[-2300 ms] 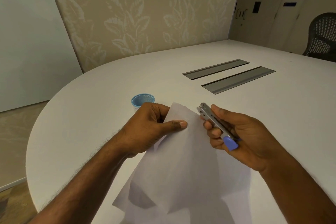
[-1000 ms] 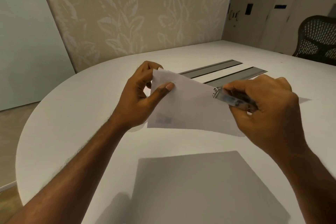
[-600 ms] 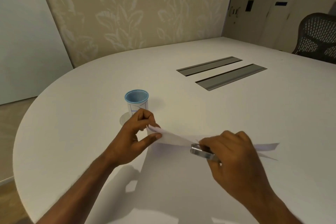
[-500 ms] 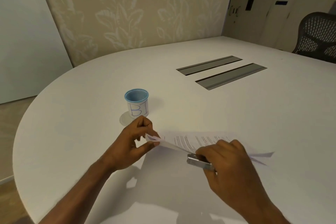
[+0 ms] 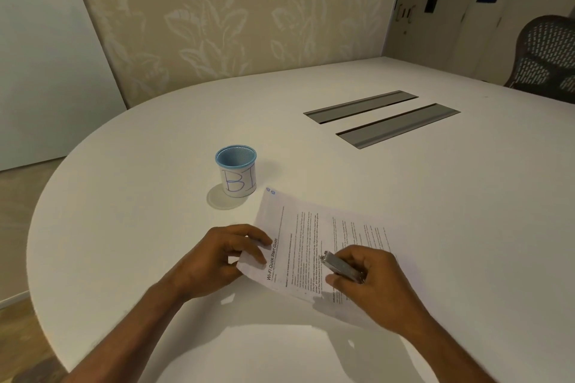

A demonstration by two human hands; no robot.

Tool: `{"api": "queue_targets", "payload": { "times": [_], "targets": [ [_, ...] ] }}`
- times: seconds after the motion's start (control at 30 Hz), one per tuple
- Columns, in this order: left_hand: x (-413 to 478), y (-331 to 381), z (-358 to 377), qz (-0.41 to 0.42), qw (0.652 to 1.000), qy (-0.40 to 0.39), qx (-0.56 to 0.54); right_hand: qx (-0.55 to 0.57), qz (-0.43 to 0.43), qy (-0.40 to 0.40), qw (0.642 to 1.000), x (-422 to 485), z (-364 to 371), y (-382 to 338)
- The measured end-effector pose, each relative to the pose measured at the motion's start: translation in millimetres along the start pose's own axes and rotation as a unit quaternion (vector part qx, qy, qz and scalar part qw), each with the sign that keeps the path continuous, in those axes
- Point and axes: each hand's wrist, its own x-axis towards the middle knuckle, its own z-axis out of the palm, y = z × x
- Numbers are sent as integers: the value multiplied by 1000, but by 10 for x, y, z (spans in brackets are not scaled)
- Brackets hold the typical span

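Observation:
A printed sheet of paper [image 5: 314,236] headed "Wi-Fi Quick Start Guide" lies flat on the white table [image 5: 435,196]. My left hand [image 5: 224,258] rests on the sheet's near left corner, with fingers and thumb pinching its edge. My right hand [image 5: 370,286] hovers over the sheet's near side and grips a small silver metal stapler [image 5: 340,266], whose nose points left toward the heading. The stapler's rear end is hidden inside my fist.
A blue mesh cup [image 5: 237,169] with a white label marked "BI" stands just beyond the sheet's far left corner. Two grey cable slots [image 5: 382,118] are set into the table further back. A mesh office chair [image 5: 550,56] stands at the far right.
The sheet, held up in the air a second ago, has come down and now lies flat, printed side up. Both hands lowered with it; the stapler stays in my right hand.

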Motion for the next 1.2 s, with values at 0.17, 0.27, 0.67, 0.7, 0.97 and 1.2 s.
{"api": "queue_targets", "payload": {
  "times": [0.17, 0.27, 0.67, 0.7, 0.97, 1.2],
  "targets": [
    [41, -147, 36, -27, 999, 29, -7, 96, 64, -33, 993, 160, 106, 174],
    [20, -221, 124, -74, 990, 101, -66, 124, 85, -15, 989, 159, 166, 211],
    [-201, 191, 388, -384, 887, 162, -201, 122, 138, 52, 981, 95, 300, 148],
    [-208, 203, 366, -391, 886, 144, -205, 119, 139, 53, 982, 93, 308, 149],
    [-190, 171, 254, -407, 889, 132, -162, 109, 142, 40, 983, 68, 329, 148],
    [-17, 140, 361, -362, 883, 226, -195, 89, 112, -54, 988, 138, 317, 49]
  ]
}}
